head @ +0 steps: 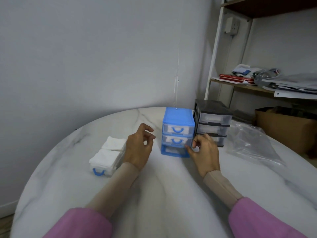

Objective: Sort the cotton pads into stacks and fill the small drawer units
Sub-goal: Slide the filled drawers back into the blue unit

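- Head view: a round white marble desk (pixel 68 177) stands against a grey wall.
- A blue unit (pixel 177 124) stands upright near the far middle of the desk. Its top two drawers are pushed in, each with a blue handle, and white pads show through their clear fronts. Its bottom slot (pixel 175 150) is bare, with no drawer in it.
- A black unit (pixel 212 115) stands just beside the blue unit, on its right and a little further back. It has three clear drawers; something white shows in the top one.
- A loose drawer (pixel 101 170) with a blue handle lies on the desk left of the blue unit, apart from it. It is filled with two stacks of pads (pixel 109 150), set one behind the other and rising above its rim.
- The left hand (pixel 139 146) hovers between the loose drawer and the blue unit, fingers loosely curled, holding nothing.
- The right hand (pixel 204 152) is at the blue unit's lower right corner, fingers curled, fingertips near or touching the unit's edge; I cannot tell whether it grasps anything.
- A crumpled clear bag (pixel 252 143) lies on the desk to the right of the black unit.
- A shelf (pixel 240 86) with red books and papers stands behind the desk at right, with a cardboard box (pixel 283 126) below it.
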Motion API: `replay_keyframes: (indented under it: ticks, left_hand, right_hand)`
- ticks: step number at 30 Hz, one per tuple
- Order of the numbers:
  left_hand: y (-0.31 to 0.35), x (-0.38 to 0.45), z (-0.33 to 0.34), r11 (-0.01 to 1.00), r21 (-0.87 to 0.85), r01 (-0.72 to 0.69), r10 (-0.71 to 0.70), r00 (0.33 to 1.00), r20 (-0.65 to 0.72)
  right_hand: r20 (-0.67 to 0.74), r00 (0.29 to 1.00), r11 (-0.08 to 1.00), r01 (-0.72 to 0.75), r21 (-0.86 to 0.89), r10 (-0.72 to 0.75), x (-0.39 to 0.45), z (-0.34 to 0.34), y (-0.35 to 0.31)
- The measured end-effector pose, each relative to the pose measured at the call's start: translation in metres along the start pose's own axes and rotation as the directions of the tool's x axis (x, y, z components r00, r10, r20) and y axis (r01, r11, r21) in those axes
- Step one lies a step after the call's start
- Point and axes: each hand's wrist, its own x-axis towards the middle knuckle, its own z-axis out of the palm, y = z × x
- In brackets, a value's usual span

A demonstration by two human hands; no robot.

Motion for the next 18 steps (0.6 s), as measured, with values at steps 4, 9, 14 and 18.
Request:
replay_keyframes:
  ticks: [4,9,14,18]
  left_hand:
    - [0.0,-0.005,-0.027,0.998,-0.055,0.044,-0.044,0.999,0.004]
    - [0.003,-0.009,-0.065,0.995,-0.053,0.081,-0.084,0.995,-0.058]
    - [-0.027,-0.006,-0.102,0.904,0.322,0.281,-0.28,0.959,-0.05]
    - [-0.034,-0.013,-0.113,0.873,0.138,0.468,-0.478,0.877,0.044]
  right_hand:
    - [0.165,0.986,0.996,0.018,0.088,-0.032,-0.012,0.006,-0.017]
    - [0.381,0.921,0.98,0.002,0.201,-0.08,-0.023,0.018,-0.047]
    - [0.533,0.843,0.971,-0.061,0.233,-0.075,-0.029,0.035,-0.081]
    - [0.635,0.773,0.958,-0.178,0.224,-0.005,-0.034,0.048,-0.106]
